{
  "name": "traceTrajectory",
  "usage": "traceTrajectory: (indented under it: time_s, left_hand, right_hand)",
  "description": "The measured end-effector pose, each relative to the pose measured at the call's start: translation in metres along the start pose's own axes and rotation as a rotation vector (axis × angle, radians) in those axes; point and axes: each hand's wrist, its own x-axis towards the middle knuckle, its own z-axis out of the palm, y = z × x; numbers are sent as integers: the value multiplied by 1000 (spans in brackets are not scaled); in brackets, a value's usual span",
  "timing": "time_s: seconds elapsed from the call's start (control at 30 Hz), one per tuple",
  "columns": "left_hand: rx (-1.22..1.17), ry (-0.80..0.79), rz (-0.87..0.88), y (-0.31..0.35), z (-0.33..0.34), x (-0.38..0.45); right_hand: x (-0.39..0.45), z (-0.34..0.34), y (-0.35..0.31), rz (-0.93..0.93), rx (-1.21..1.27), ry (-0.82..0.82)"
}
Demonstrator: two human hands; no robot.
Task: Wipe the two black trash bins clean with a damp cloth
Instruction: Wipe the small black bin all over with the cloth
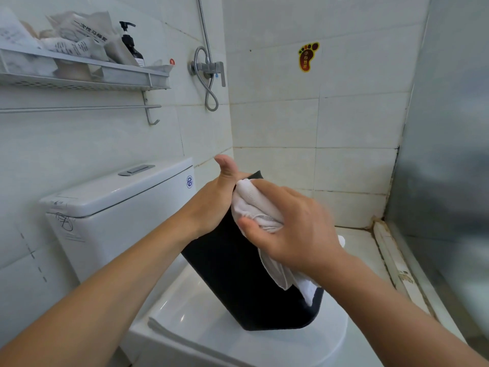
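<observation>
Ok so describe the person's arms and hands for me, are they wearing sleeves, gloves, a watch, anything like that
Both forearms are bare as far as the picture shows: no sleeves come into view. The left hand and the right hand wear no gloves. No watch, bracelet or ring shows on either wrist or on the fingers that can be seen. The nails that show look short and unpainted.

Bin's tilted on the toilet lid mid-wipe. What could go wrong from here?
1. The black bin stands tilted on the smooth closed toilet lid, steadied only by the left hand at its top; it may slide off under wiping pressure.
2. The white cloth gripped by the right hand trails a loose tail down the bin's side, which may snag or drag.
3. Only one bin is in view; the second could get missed.
</observation>
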Motion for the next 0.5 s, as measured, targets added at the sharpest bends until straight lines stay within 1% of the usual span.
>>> traceTrajectory:
  time_s: [0.13, 0.27, 0.37, 0.43, 0.5]
  left_hand:
    - [-37, 1, -76, -1, 1, 7]
    - [-102, -24, -129, 5, 1, 9]
    - [-86, -34, -140, 2, 0, 8]
    - [-36, -10, -87, -5, 0, 10]
    - [42, 20, -12, -15, 0, 15]
  right_hand:
    - [-1, 2, -1, 2, -101, 63]
    - [-5, 9, -10, -105, -215, 125]
    - [-7, 14, -12, -133, -235, 134]
    - [-4, 14, -9, -99, -206, 132]
    - [1, 10, -3, 29, -120, 118]
